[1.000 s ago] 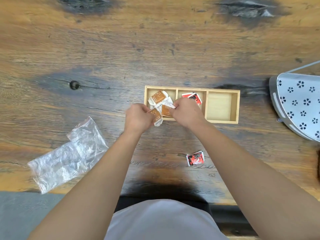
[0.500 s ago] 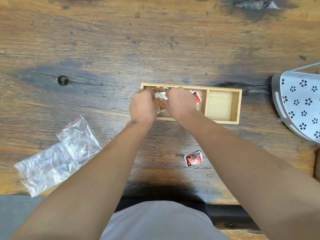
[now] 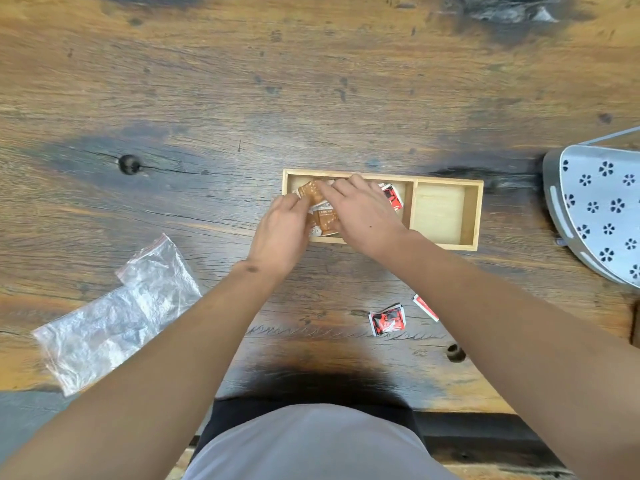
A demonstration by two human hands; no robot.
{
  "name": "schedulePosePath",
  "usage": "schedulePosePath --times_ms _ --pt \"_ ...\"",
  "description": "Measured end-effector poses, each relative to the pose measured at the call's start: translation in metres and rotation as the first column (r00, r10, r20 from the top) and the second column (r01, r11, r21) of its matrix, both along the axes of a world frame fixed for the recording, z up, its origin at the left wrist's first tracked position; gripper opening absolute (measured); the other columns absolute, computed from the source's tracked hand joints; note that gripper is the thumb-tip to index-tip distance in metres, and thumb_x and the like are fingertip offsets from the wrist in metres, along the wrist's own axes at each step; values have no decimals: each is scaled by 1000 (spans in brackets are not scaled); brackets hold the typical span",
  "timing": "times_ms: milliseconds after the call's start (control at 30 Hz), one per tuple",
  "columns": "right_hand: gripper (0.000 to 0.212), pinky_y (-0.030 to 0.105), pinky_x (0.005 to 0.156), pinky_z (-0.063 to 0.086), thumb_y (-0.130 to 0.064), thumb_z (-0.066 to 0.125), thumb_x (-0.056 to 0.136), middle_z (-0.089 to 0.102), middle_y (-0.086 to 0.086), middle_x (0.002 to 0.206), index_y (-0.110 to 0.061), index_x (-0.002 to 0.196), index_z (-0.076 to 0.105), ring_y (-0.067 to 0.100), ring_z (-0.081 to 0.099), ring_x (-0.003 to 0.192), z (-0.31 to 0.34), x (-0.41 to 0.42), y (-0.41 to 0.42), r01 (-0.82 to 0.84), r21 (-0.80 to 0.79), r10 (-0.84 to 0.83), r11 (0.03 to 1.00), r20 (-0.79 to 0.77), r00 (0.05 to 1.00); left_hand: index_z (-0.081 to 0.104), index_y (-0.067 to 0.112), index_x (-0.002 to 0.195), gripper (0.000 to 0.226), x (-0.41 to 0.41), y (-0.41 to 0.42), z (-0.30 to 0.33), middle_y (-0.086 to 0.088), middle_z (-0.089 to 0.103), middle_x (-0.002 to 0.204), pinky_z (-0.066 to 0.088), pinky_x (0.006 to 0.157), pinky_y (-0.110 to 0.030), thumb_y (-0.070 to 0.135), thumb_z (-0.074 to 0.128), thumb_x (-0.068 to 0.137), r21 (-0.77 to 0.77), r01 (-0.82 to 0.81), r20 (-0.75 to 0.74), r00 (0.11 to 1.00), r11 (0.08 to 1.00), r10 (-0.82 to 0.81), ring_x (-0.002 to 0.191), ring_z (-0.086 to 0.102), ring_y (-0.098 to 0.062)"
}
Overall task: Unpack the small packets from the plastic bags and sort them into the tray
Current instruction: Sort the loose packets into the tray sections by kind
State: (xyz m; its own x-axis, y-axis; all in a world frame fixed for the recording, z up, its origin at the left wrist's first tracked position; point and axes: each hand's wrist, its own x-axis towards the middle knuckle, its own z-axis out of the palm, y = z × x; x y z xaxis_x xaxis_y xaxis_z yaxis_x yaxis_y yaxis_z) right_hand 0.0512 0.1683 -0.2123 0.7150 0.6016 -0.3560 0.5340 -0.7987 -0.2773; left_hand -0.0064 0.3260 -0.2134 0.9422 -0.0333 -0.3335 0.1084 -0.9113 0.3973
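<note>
A wooden tray [image 3: 474, 216] with three compartments lies in the middle of the table. Several brown packets [image 3: 323, 218] fill its left compartment. My left hand [image 3: 280, 233] and my right hand [image 3: 360, 213] rest over that compartment, fingers spread and pressing on the brown packets. A red packet [image 3: 391, 197] shows in the middle compartment, partly hidden by my right hand. The right compartment holds nothing. Near the front of the table lies a red packet [image 3: 387, 320], and a second red packet [image 3: 426, 306] peeks out beside my right forearm.
Two empty clear plastic bags [image 3: 114, 317] lie at the left front of the table. A grey perforated metal object [image 3: 602, 209] sits at the right edge. The table's front edge runs just before my body.
Both hands pushed the brown packets from the tray's near rim into the left compartment and now spread over them. A second red packet has come into view beside my right forearm.
</note>
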Motion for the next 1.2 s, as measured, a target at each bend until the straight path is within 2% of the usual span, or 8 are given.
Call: schedulePosePath --times_ms 100,200,433,600,667,767,933,1200 --pt "41 38 90 37 -12 70 85 62 2 118 -18 125 63 27 51 116 -5 2 5 -13 -54 16 998 58 998 67 8 125 34 4 -1 -3 -13 66 109 49 88 -41 7 64 92 15 23 -39 999 1000 -22 109 58 -33" --pt "43 41 82 39 -10 82 69 64 7 105 -14 107 63 29 59 103 -11 2 10 6 -54 -1 999 108 994 67 8 122 35 10 1 3 -12 64 106 50 85 -41 20 71 89 -36 -46 -95 995 998 42 104 61 -31" --pt "35 43 80 38 -3 73 73 63 9 104 -11 105 62 30 62 98 -17 -2 14 58 22 -61 998 183 981 56 7 117 38 21 -12 4 -14 68 110 55 73 -43 11 73 84 266 132 -74 990 955 -116 102 66 -33" --pt "40 43 90 39 -15 68 85 60 3 122 -17 124 60 27 54 115 -7 -15 9 143 96 -150 985 72 986 57 8 121 37 19 -14 9 -14 66 116 53 82 -44 10 67 85 165 42 -87 996 985 -28 109 62 -34" --pt "42 41 95 43 -16 66 86 58 4 126 -16 128 60 27 52 118 4 -29 -2 319 262 -325 911 -22 946 59 10 119 33 7 -24 23 -11 64 115 51 82 -42 14 65 86 15 -101 -20 995 995 101 107 60 -32" --pt "29 31 87 50 -15 63 90 57 0 117 -15 119 63 18 61 104 16 -70 -35 647 430 -611 630 -238 755 61 12 103 17 -33 -54 42 -6 63 100 50 74 -37 15 63 87 -207 -196 35 978 958 207 91 61 -27" --pt "14 35 84 53 -12 63 90 63 1 104 -14 104 64 20 65 90 0 -152 -124 909 182 -852 375 -319 415 67 16 97 11 -98 -116 28 -3 64 99 54 80 -39 22 64 87 -212 -209 -258 954 955 152 90 63 -24" --pt "49 40 99 40 -28 75 84 56 12 124 -14 128 58 33 48 120 -25 -172 -178 808 -46 -795 588 -221 566 60 8 125 45 -120 -172 -6 -13 57 129 40 101 -39 32 70 89 -49 -41 -264 964 998 26 122 46 -32"
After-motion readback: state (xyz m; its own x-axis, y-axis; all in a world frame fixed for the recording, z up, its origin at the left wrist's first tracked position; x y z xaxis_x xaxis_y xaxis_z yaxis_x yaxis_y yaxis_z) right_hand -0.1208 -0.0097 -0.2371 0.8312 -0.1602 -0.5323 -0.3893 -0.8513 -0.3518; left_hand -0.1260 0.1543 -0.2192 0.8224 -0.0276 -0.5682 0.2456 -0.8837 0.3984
